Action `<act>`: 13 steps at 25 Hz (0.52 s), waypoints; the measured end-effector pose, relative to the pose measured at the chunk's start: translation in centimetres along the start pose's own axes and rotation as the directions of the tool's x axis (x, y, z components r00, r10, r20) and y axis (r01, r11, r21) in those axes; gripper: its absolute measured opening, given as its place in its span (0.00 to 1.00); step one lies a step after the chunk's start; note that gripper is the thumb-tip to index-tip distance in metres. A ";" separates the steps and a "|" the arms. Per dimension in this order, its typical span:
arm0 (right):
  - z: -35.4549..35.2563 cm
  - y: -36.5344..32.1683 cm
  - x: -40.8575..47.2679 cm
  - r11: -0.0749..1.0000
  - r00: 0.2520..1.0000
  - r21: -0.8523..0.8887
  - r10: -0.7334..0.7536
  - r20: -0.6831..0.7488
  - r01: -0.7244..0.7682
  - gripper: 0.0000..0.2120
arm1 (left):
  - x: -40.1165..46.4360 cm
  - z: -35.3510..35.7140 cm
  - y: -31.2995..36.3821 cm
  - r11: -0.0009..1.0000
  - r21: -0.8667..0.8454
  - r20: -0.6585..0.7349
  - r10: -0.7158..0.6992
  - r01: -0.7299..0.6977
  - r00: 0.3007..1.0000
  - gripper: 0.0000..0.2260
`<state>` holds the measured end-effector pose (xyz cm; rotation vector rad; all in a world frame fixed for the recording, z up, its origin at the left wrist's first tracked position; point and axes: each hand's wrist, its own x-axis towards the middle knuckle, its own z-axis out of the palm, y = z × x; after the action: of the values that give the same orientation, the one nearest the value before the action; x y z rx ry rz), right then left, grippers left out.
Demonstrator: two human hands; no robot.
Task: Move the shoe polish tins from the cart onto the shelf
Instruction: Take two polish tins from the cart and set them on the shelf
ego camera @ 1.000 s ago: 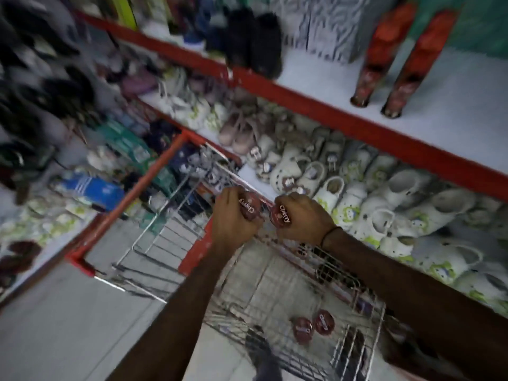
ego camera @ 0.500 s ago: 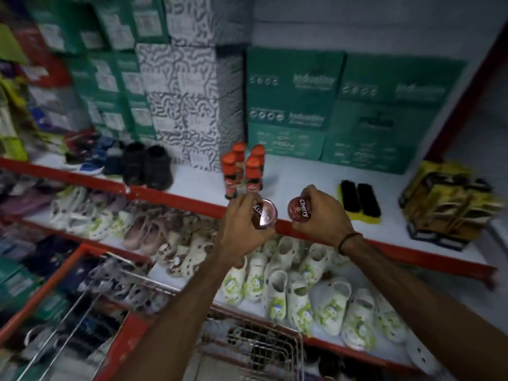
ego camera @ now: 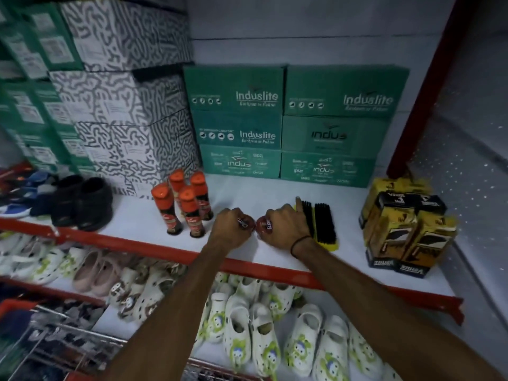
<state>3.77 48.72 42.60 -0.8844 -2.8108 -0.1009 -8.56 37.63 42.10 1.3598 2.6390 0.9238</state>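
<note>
My left hand (ego camera: 229, 229) grips a round red shoe polish tin (ego camera: 245, 223) low over the white shelf (ego camera: 247, 193). Beside it, my right hand (ego camera: 286, 226) grips a second red tin (ego camera: 264, 226) with white lettering on its lid. The two tins sit side by side, almost touching, between the polish bottles and the brushes. Whether they rest on the shelf surface I cannot tell, because my fingers hide their undersides. A corner of the wire cart (ego camera: 68, 345) with its red rim shows at the bottom left.
Several orange-capped polish bottles (ego camera: 184, 207) stand left of my hands. Black brushes (ego camera: 320, 221) lie just right. Yellow-black boxes (ego camera: 406, 229) stand far right, green shoe boxes (ego camera: 288, 125) behind. The shelf's red front edge (ego camera: 165, 250) runs below; white clogs (ego camera: 247, 334) fill the lower shelf.
Both hands rose from the cart with one tin each, then moved forward and down onto the shelf between bottles and brushes. The view swung up from the cart to the shelf.
</note>
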 end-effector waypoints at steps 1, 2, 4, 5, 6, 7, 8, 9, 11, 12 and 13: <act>0.2 0.4 0.8 1.000 1.000 0.008 0.000 -0.004 0.000 0.22 | 0.8 0.3 0.2 1.000 0.006 0.008 0.002 -0.002 1.000 0.09; 0.4 0.8 1.5 1.000 1.000 0.017 0.004 0.001 -0.004 0.22 | 1.6 0.7 0.3 1.000 0.016 0.014 0.004 -0.004 1.000 0.08; 0.8 1.5 2.9 1.000 1.000 0.017 0.014 0.005 -0.014 0.22 | 3.3 1.4 0.4 1.000 0.029 0.018 0.003 -0.004 1.000 0.08; 1.1 1.8 3.4 1.000 1.000 0.008 0.019 0.000 -0.019 0.23 | 3.9 1.8 0.4 1.000 0.027 0.017 -0.004 0.004 1.000 0.07; 1.2 2.0 3.9 1.000 1.000 0.002 0.025 -0.008 -0.025 0.23 | 4.4 2.1 0.4 1.000 0.022 0.017 -0.014 0.014 1.000 0.07; 1.5 2.3 4.2 1.000 0.999 0.004 0.031 -0.015 -0.031 0.23 | 4.8 2.3 0.4 1.000 0.015 0.018 -0.021 0.020 1.000 0.06; 1.6 2.4 4.4 0.999 0.999 0.010 0.035 -0.023 -0.035 0.23 | 5.0 2.5 0.4 1.000 0.012 0.015 -0.019 0.019 1.000 0.06; 1.7 2.5 4.6 0.999 0.999 0.016 0.038 -0.030 -0.037 0.23 | 5.2 2.5 0.3 1.000 0.010 0.010 -0.016 0.016 1.000 0.06; 1.7 2.6 4.7 0.999 0.999 0.012 0.046 -0.028 -0.046 0.23 | 5.4 2.6 0.1 1.000 0.017 0.022 -0.003 0.002 1.000 0.06; 1.6 2.5 4.5 0.998 0.998 0.016 0.053 -0.026 -0.053 0.23 | 5.3 2.4 0.0 1.000 0.024 0.037 0.009 -0.010 0.999 0.07; 1.4 2.4 4.3 0.997 0.997 0.043 0.066 -0.034 -0.065 0.23 | 5.1 2.3 0.1 0.999 0.025 0.047 0.021 -0.022 0.999 0.09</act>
<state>1.47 53.27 42.10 -0.9545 -2.7377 -0.0470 -11.01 42.59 41.44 1.4001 2.6158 0.8526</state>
